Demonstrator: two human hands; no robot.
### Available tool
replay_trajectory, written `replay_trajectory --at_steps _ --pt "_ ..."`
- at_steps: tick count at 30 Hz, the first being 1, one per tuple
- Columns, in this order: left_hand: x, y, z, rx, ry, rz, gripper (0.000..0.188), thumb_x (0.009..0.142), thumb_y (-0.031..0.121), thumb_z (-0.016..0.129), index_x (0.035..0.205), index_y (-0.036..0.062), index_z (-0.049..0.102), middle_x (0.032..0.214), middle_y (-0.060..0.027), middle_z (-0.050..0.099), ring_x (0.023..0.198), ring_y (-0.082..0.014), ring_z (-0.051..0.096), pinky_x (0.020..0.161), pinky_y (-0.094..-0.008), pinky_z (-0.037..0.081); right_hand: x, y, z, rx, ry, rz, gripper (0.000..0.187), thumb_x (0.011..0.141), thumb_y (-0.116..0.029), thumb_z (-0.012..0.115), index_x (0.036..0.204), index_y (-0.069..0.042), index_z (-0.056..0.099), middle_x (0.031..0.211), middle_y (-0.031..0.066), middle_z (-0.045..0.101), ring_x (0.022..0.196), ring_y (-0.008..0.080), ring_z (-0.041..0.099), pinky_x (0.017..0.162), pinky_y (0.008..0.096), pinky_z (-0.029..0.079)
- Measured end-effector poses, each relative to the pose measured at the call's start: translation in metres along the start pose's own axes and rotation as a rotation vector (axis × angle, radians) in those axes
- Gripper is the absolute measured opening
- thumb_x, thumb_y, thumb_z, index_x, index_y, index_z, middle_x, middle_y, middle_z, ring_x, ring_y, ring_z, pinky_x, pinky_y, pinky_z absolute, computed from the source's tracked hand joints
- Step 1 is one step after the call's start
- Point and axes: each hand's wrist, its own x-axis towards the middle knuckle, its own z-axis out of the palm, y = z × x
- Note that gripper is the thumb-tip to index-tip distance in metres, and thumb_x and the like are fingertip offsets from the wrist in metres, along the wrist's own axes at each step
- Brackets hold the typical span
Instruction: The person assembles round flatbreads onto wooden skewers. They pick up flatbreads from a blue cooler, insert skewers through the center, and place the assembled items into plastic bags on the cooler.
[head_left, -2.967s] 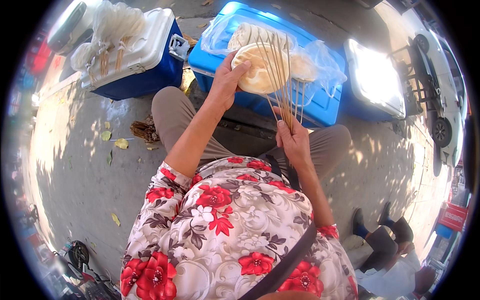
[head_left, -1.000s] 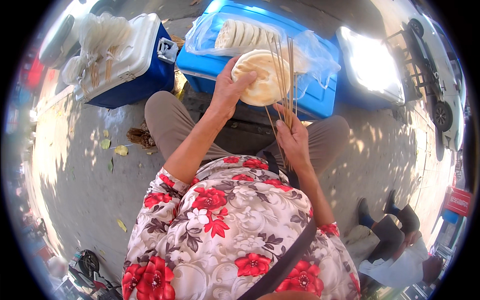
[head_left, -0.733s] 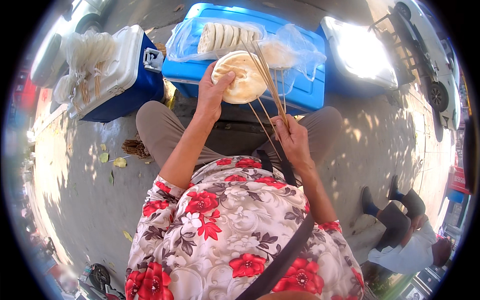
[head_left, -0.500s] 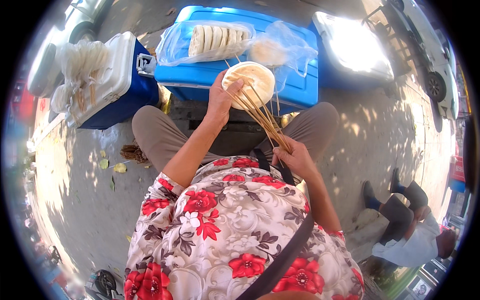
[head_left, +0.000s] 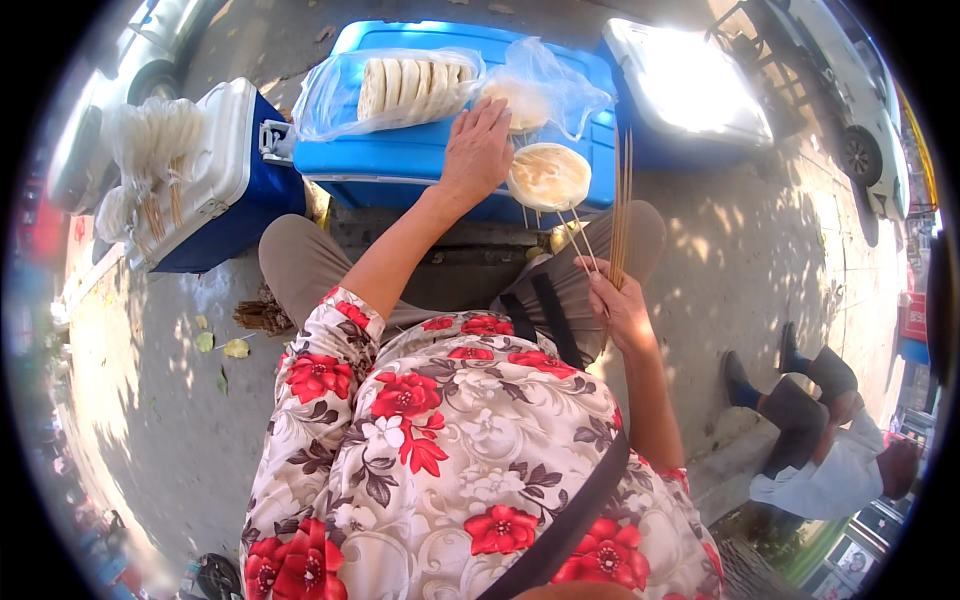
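My right hand (head_left: pixel 622 303) is closed around a bunch of thin wooden skewers (head_left: pixel 622 205), which point up and away from me. Two of the sticks slant out to a pale, round, flatbread-like piece (head_left: pixel 549 177), held up before the near side of a blue box (head_left: pixel 400 150). My left hand (head_left: pixel 478 155) reaches over the box lid with its fingers stretched out. Its fingertips are at the edge of a clear plastic bag (head_left: pixel 565 75) with another pale round piece (head_left: pixel 520 105) inside. Whether they touch it, I cannot tell.
A clear bag holds a row of pale rounds (head_left: pixel 415 85) on the lid. Left stands a white-lidded blue cooler (head_left: pixel 225 140) with bagged skewered items (head_left: pixel 160 150). Another cooler (head_left: pixel 680 80) is at right. A bundle of sticks (head_left: pixel 262 315) lies on the ground. Another person (head_left: pixel 820 430) sits at right.
My left hand has let go of the round piece and moved up onto the box lid. My right hand has shifted right, with the bunch of skewers now upright and apart from the round piece.
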Motion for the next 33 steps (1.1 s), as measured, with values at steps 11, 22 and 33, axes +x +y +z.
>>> replay_trajectory --at_steps 11,22,33 --pt "-0.005 -0.007 -0.029 -0.124 0.119 0.042 0.041 0.08 0.012 0.057 0.119 0.0023 0.052 0.126 -0.0138 0.051 0.119 -0.0318 0.045 0.1 -0.0417 0.034 0.114 -0.001 0.029 0.028 -0.012 -0.142 0.035 0.095 -0.024 0.051 0.122 -0.002 0.054 0.069 -0.002 0.056 0.046 0.0011 0.033 0.041 0.0169 0.025" --pt "0.003 -0.158 -0.061 -0.16 0.076 -0.544 0.053 0.084 0.039 0.058 0.123 0.003 0.053 0.118 -0.0196 0.056 0.107 -0.0355 0.055 0.091 -0.0405 0.043 0.039 -0.001 0.007 0.165 0.1 -0.283 0.029 0.099 -0.025 0.041 0.11 -0.002 0.055 0.079 0.0036 0.058 0.048 0.002 0.035 0.044 0.0186 0.029" --pt "-0.006 -0.14 -0.071 0.169 -0.077 -0.617 0.034 0.085 0.027 0.051 0.113 0.0092 0.055 0.095 -0.0225 0.063 0.09 -0.0401 0.06 0.077 -0.0496 0.046 0.015 -0.027 0.075 0.412 -0.111 -0.059 0.019 0.098 -0.015 0.04 0.114 -0.007 0.046 0.087 0.0123 0.06 0.071 0.0197 0.062 0.065 0.0315 0.052"
